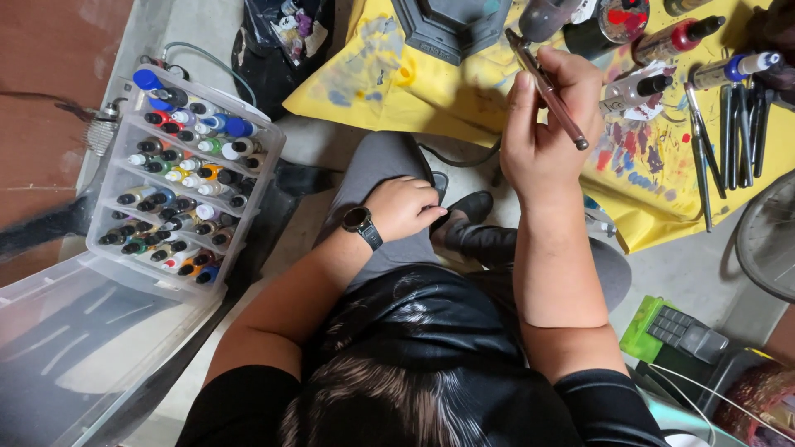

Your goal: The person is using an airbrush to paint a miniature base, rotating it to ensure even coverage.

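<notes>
Head view, looking down: the right hand (546, 124) is raised over a yellow paint-stained sheet (464, 99), its fingers closed around a slim metallic airbrush (548, 89) that slants from upper left to lower right, the tip poking out just below the thumb side of the hand. The left hand (406, 207) rests loosely curled on a grey-trousered knee (377, 165), holding nothing, with a black wristwatch (362, 223) just behind it on the wrist. Just beyond the right hand stand several paint bottles: a red one with a black cap (675, 40), a pale one with a dark nozzle (638, 91) close to the fingers, and a blue-capped one (733, 70) farther to the right. Right of those lies a row of dark-handled brushes (741, 124), side by side on the sheet. Ahead of the right hand, to its left, sits a dark hexagonal base (447, 29). Well to the left of the left hand, a clear plastic case (273, 141) stands open, with rows of small paint bottles (178, 207) with many-coloured caps. Below the right forearm, near the elbow, is a green-edged device with grey keys (675, 331).
</notes>
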